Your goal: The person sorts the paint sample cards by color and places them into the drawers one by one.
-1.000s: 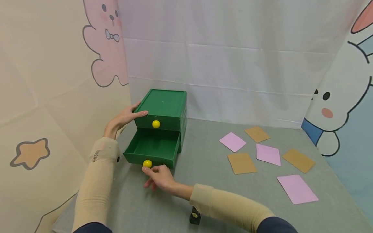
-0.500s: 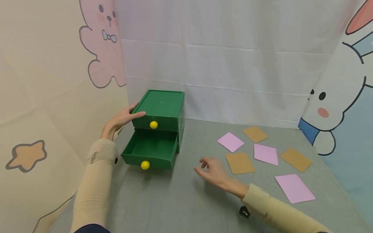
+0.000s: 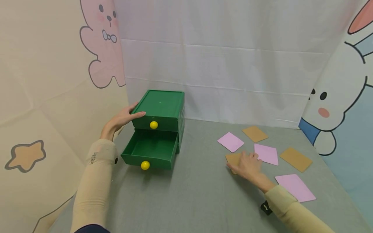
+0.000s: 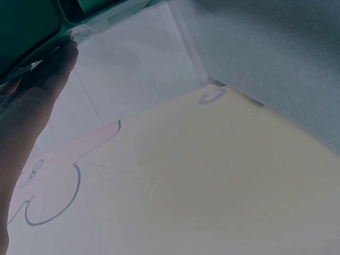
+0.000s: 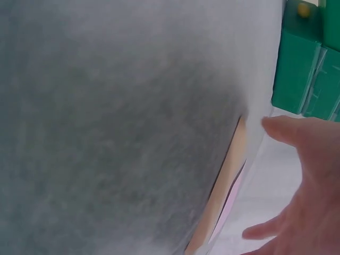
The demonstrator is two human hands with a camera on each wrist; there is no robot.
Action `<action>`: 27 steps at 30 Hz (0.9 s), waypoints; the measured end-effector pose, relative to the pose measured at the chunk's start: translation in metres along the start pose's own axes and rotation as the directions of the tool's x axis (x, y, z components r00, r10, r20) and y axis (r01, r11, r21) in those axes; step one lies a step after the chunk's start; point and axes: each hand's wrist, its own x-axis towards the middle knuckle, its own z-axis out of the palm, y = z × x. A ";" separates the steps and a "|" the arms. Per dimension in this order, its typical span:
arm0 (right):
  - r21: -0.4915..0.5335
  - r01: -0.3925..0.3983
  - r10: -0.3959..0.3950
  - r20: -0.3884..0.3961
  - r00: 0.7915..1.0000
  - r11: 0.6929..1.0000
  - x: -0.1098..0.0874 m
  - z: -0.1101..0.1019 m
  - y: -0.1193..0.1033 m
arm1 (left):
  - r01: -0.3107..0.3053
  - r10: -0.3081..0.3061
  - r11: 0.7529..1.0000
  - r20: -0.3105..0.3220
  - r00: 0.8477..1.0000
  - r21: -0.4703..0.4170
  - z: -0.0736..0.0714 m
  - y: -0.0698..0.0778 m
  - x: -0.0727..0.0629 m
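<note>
The flat tan four-sided card [image 3: 232, 158], probably cardboard, lies on the grey worktop [image 3: 198, 194] beneath the right hand [image 3: 249, 165], whose thumb and fingers are spread apart; whether they touch it cannot be told. It should be light and fairly stiff, hard to get under while flat, so a pinch at opposite edges looks best, clear of the pale pink card [image 3: 267, 154] close by. The left hand [image 3: 120, 118] lays straight fingers and thumb against the green plastic two-drawer box [image 3: 163, 103], whose light shell probably slides unless steadied by its side
</note>
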 end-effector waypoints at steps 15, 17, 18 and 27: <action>0.007 -0.055 0.054 0.086 0.995 0.998 -0.005 0.005 0.006 | 0.000 0.000 1.000 -0.013 1.000 0.006 -0.002 -0.036 0.027; 0.017 -0.058 0.056 0.088 0.994 0.998 -0.005 0.004 0.007 | 0.000 0.000 1.000 -0.015 1.000 0.008 -0.002 -0.036 0.026; 0.022 -0.056 0.054 0.089 0.995 0.998 -0.005 0.004 0.007 | 0.000 0.000 1.000 -0.015 1.000 0.006 -0.002 -0.036 0.025; 0.062 0.007 -0.012 0.070 0.997 0.998 -0.006 -0.008 -0.006 | -0.001 0.001 1.000 0.005 1.000 -0.016 -0.003 -0.014 0.008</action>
